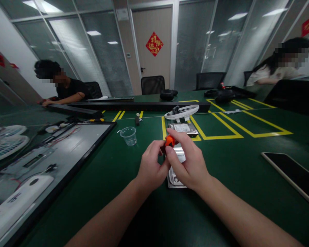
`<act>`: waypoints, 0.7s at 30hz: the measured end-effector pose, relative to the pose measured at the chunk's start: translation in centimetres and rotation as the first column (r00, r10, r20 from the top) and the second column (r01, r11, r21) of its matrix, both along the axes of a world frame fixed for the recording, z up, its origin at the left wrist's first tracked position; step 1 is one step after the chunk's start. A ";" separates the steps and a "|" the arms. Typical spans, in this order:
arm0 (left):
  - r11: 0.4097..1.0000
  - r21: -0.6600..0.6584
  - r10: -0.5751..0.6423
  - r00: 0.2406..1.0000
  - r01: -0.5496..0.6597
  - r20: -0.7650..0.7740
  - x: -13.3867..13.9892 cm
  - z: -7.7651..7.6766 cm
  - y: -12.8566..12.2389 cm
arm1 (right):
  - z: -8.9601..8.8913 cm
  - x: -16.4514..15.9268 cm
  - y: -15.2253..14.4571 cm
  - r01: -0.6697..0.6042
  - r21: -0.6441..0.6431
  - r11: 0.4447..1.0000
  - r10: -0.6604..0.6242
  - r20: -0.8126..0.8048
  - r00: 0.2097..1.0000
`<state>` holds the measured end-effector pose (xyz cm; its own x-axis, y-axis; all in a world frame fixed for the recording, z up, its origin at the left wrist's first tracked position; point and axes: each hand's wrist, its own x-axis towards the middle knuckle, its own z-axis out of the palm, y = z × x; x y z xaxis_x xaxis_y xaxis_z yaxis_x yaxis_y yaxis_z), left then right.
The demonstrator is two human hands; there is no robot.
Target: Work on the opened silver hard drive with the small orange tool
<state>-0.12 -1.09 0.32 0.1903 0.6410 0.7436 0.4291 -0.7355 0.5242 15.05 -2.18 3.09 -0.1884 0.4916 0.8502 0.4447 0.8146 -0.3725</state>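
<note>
My right hand (pixel 189 159) is closed round a short orange-and-black screwdriver (pixel 170 141), seen nearly end-on with its shaft and tip hidden. My left hand (pixel 153 163) meets it from the other side, fingers pinched at the screwdriver's lower part, though what exactly they grip is partly covered. Beneath both hands a silver hard drive (pixel 173 180) lies on the green table, largely hidden by the right hand. Just beyond, a second hard drive (pixel 183 128) sits within yellow tape.
A clear plastic cup (pixel 129 136) stands left of my hands. At left lies a large black-framed panel (pixel 84 140) with parts on it. A white fan grille (pixel 186 112) and a long black bar (pixel 141 106) are farther back. A tablet (pixel 293 176) is right. Two people sit across.
</note>
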 end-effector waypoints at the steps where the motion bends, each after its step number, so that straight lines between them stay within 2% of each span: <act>1: 1.000 0.001 -0.007 1.000 0.007 -0.001 0.0 0.0 0.0 | 0.0 0.0 0.0 -0.003 0.000 1.000 0.003 0.003 1.000; 8: 0.999 0.035 0.041 0.999 -0.042 0.013 0.0 -0.2 0.1 | 0.0 0.0 0.2 0.028 0.013 1.000 -0.028 -0.018 0.999; 21: 1.000 0.026 -0.007 1.000 0.007 0.007 0.2 0.1 -0.1 | 0.0 0.1 0.1 0.002 0.005 1.000 -0.002 -0.015 1.000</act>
<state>0.09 -1.20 0.43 0.1893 0.6205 0.7610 0.4206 -0.7516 0.5081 15.19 -2.11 3.11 -0.1747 0.4880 0.8552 0.4407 0.8155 -0.3753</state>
